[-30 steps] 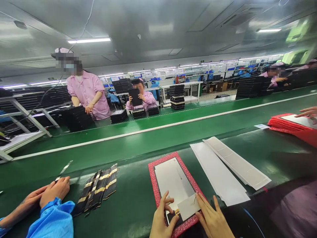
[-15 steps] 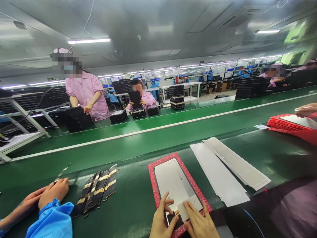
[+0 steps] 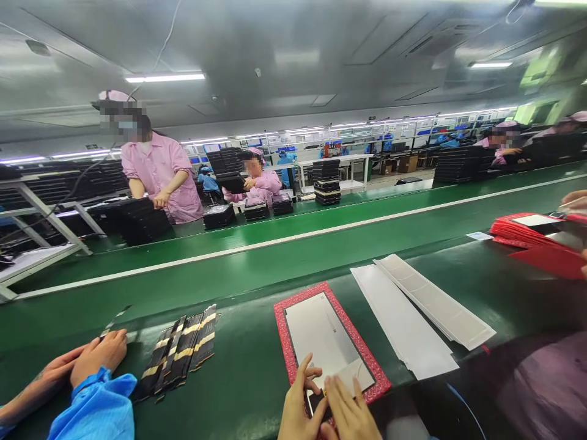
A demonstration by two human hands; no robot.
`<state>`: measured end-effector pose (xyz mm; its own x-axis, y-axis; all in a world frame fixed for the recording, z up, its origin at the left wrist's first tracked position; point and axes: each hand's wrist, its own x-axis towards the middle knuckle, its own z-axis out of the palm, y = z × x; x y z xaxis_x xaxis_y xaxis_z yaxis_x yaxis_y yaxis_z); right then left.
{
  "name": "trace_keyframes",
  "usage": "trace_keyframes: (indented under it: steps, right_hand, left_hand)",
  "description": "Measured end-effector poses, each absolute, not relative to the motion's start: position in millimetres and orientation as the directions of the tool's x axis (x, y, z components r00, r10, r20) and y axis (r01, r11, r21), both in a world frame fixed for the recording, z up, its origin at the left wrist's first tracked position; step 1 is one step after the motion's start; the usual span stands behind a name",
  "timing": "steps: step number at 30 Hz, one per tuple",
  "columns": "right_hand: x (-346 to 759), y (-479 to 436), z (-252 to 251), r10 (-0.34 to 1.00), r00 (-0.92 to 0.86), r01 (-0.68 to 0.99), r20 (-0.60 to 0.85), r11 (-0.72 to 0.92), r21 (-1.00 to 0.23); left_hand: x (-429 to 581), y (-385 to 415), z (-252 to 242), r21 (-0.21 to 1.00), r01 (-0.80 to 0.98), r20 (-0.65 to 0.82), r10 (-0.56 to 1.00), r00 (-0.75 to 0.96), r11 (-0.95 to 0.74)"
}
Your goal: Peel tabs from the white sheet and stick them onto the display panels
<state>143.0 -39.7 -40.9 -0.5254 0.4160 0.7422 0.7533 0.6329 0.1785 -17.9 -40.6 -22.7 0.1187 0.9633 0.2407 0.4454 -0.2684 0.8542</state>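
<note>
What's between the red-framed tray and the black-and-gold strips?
Only green conveyor belt, seen in the head view; the red-framed tray and the black-and-gold strips lie apart.

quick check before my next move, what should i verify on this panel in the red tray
Panel inside the red-bordered tray: ok, its edges lie within the border.
Left hand and right hand at the pale film: ok, both at the panel's near end.
Film lying flat: cannot tell, fingers cover part of it.
Panel's dark near corner: cannot tell, mostly hidden by fingers.
Hands gloved: not ok, both bare.
White sheets off the tray: ok, they lie beside it.
</note>
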Motion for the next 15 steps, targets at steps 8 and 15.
trace_keyframes:
  steps: [8, 15]
  right_hand:
    - [186.6, -34.6, -35.4, 0.634, -0.516, 0.812, 0.577, 0.575, 0.094]
    - [200.0, -38.4, -36.0, 0.641, -0.489, 0.851, 0.592, 0.5, 0.161]
  left_hand:
    - [-18.3, -40.4, -24.0, 0.835, 0.465, 0.273, 0.955, 0.113, -0.294]
    - [-17.4, -40.2, -25.7, 0.843, 0.459, 0.265, 0.959, 0.099, -0.28]
